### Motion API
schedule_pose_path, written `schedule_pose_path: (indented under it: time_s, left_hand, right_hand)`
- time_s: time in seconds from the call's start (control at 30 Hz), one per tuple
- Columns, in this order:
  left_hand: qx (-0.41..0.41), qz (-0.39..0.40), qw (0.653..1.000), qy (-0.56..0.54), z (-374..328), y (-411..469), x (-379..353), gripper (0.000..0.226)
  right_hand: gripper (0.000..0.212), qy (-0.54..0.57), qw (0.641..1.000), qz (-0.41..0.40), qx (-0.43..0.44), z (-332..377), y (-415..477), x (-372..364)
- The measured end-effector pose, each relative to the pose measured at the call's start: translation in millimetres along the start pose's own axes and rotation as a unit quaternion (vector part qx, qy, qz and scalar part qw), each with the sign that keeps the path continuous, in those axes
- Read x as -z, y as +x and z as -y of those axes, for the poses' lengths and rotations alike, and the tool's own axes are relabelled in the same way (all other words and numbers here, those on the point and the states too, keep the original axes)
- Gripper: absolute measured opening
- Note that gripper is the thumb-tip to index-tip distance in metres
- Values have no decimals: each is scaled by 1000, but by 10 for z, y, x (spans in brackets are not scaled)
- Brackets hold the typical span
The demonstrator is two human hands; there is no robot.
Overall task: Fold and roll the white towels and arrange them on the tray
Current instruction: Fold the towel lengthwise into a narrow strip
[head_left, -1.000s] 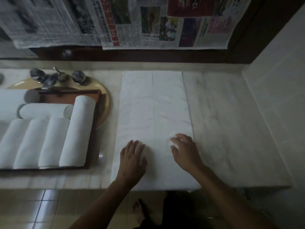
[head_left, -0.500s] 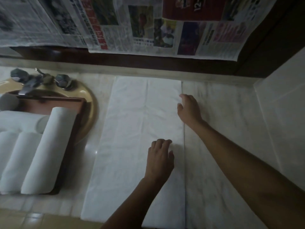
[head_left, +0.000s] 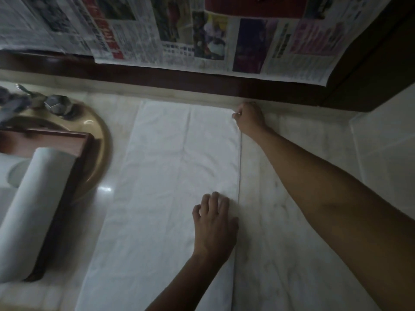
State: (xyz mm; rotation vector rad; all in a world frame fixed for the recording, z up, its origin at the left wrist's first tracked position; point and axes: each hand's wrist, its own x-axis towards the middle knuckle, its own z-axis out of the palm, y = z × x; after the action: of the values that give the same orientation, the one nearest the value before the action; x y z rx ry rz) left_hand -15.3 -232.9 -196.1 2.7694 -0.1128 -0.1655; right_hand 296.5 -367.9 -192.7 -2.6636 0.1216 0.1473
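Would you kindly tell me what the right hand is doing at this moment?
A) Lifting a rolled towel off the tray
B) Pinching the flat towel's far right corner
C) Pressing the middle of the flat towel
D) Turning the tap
B: the right hand pinches the far right corner of the flat towel, while the left hand rests on the towel nearer the person.

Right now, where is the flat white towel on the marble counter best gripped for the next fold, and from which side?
Likely its far right corner, approached from the right. The flat white towel lies spread out, so only edges offer a pinch; the right hand pinches that corner while the left hand rests on the cloth nearer.
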Motion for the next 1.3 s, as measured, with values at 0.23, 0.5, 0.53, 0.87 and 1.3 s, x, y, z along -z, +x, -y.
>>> schedule_pose_path:
  time_s: [0.23, 0.5, 0.53, 0.87, 1.3]
  left_hand:
    - [54, -12, 998, -9, -145, 21, -44, 52]
    - [27, 11, 999, -29, -337, -26, -59, 17]
    - [23, 12, 999, -44, -365, -12, -33, 14]
    - [94, 32, 939, -329, -121, -30, 765, 13]
    - [316, 62, 753, -573, 1023, -213, 1337, 21]
  right_hand:
    - [24, 168, 983, 46, -58, 4, -83, 287]
    - [25, 525, 813, 79, -237, -232, -173, 449]
    - [25, 532, 811, 86, -228, -287, -181, 456]
    - [25, 317, 948, 23, 15, -297, -341, 551]
    - [26, 142, 976, 15, 164, 1436, -155, -45]
